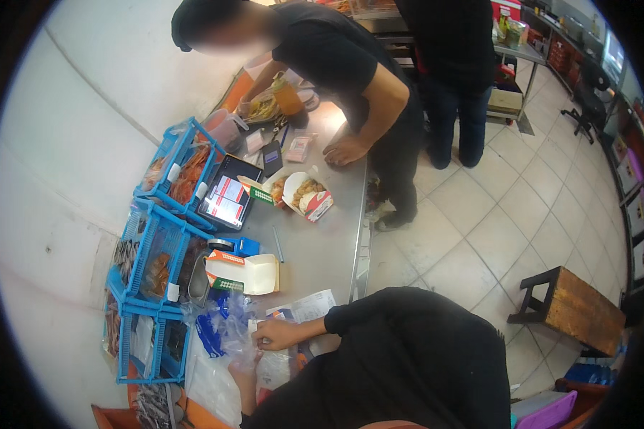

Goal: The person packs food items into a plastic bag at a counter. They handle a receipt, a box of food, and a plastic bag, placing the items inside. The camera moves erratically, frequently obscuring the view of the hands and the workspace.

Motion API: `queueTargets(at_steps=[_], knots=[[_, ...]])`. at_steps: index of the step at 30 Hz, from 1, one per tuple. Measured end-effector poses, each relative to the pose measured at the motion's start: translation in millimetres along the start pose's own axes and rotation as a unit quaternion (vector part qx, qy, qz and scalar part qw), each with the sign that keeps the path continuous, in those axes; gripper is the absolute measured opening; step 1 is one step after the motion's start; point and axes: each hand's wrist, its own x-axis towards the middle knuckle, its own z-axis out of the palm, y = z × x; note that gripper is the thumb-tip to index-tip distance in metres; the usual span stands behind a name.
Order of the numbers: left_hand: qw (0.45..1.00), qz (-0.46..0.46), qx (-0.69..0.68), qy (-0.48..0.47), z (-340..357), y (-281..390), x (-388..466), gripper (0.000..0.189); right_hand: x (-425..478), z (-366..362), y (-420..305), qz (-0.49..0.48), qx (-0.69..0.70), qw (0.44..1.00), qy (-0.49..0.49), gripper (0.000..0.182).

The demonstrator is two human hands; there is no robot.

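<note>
My right hand [277, 334] has its fingers curled at the edge of a crumpled clear plastic bag [237, 328]; whether it grips the bag is not plain. Just below, my left hand [243, 370] holds the same bag, its fingers partly hidden behind the film. Blue-printed packaging [209, 336] lies left of the bag. Beside my right forearm rests a white printed paper slip [314, 305]. Beyond the hands, an open paper food box [261, 273] with orange and green print stands on the steel table [322, 252], next to a blue tape dispenser [243, 246].
Blue plastic baskets [163, 252] with bagged goods line the wall. A tablet [229, 194] leans near filled food boxes [307, 195]. A co-worker [333, 53] bends over the table's far end; another person [451, 69] stands behind. A wooden stool [574, 313] is on the tiled floor.
</note>
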Motion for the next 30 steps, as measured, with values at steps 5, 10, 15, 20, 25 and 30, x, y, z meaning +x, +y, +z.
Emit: queueTargets(at_steps=[5,10,15,20,25,30], knots=[[0.902,-0.250,-0.353,0.008,7.2,7.1,-10.1,0.018,-13.9,15.8,-10.8,-0.158,-0.093,0.972,0.150,0.010],[0.839,-0.288,-0.452,-0.097,7.5,-40.6,-21.9,0.021,-9.0,54.7,-21.3,-0.237,-0.102,0.963,0.071,0.007],[0.774,-0.297,-0.557,-0.048,14.7,-58.3,-27.8,0.020,-1.3,60.2,-21.8,-0.186,-0.096,0.978,0.020,0.005],[0.767,-0.330,-0.550,0.001,17.7,-41.9,-17.4,0.019,-1.2,55.7,-20.8,-0.248,-0.118,0.962,0.005,0.006],[0.766,-0.322,-0.556,-0.007,24.1,-65.9,-21.4,0.019,-2.0,43.8,-28.8,-0.268,-0.048,0.962,-0.015,0.010],[0.778,-0.318,-0.542,0.029,21.6,-66.9,-29.7,0.022,2.1,60.0,-27.6,-0.173,0.007,0.985,0.026,0.009]])
